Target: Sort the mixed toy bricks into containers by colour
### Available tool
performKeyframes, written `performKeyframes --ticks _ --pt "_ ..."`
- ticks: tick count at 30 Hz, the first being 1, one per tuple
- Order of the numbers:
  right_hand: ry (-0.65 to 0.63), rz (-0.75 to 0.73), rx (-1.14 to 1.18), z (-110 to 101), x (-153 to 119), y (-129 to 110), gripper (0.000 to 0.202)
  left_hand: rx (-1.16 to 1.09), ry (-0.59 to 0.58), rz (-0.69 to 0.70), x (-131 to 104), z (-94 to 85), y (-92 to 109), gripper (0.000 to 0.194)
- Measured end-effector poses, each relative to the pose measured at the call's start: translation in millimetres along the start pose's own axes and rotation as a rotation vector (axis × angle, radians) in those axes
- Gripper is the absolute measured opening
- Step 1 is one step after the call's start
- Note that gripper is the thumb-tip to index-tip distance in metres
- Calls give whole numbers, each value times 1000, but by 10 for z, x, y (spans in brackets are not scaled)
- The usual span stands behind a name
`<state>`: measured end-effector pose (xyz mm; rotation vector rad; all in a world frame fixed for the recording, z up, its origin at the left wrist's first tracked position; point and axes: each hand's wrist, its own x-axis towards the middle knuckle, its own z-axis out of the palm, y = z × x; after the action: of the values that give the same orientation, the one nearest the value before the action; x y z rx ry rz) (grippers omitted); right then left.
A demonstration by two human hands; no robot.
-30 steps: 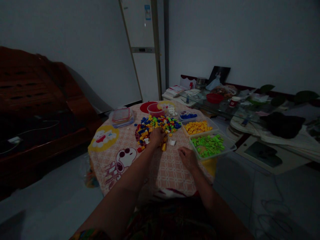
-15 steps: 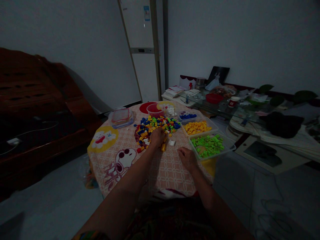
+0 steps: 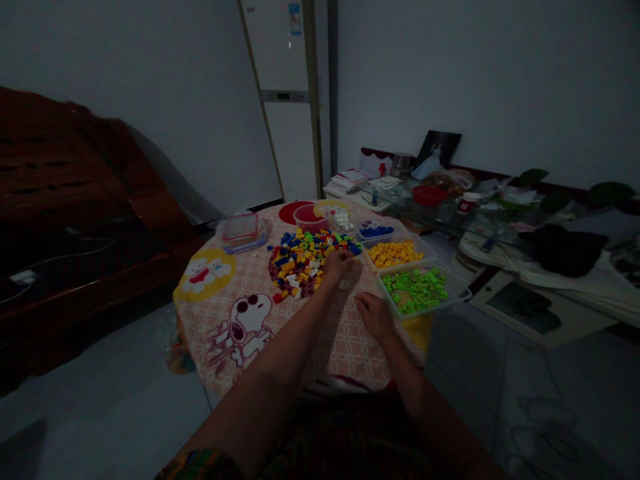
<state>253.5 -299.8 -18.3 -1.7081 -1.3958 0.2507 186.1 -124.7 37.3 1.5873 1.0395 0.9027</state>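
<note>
My left hand (image 3: 339, 267) is over the right edge of a pile of mixed coloured bricks (image 3: 300, 257), its fingers pinched on something too small to make out. Closed fingers also show on my right hand (image 3: 374, 315), which rests on the cloth near the green tray; whatever it holds, if anything, is hidden. Light green bricks (image 3: 416, 292) fill part of one clear tray. Behind it, yellow bricks (image 3: 394, 254) lie in a second tray, and blue bricks (image 3: 376, 231) in a smaller one. White bricks (image 3: 342, 222) sit at the back beside a pink round tub (image 3: 311, 219).
Stacked clear lids (image 3: 243, 232) lie at the table's back left. The patterned tablecloth (image 3: 300, 333) covers the round table. A cluttered glass table (image 3: 440, 217) stands at the right, and a wooden bench (image 3: 75, 200) at the left.
My left hand has moved right, from the middle of the pile to its right edge. The yellow piece at the pile's front no longer shows there. My right hand has stayed in place.
</note>
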Motion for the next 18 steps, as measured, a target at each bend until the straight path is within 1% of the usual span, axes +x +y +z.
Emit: performKeyframes --ticks 3,5,7,9,12,16,18 --pt "4 -5 5 0 2 13 20 -42 -56 46 35 210 77 16" --pt "-1 -17 10 1 6 25 22 -43 -92 91 57 324 131 23" --pt "-9 -25 20 4 10 37 22 -29 -120 140 67 395 168 35" --pt "-12 -22 37 8 13 45 22 6 -137 192 63 403 179 43" --pt "-14 -10 44 11 12 45 20 110 -130 215 44 289 142 43" --pt "-19 -7 -2 10 4 33 22 299 -31 147 33 -2 39 35" --pt "-12 -10 -15 10 0 29 23 422 -1 125 36 -155 -18 31"
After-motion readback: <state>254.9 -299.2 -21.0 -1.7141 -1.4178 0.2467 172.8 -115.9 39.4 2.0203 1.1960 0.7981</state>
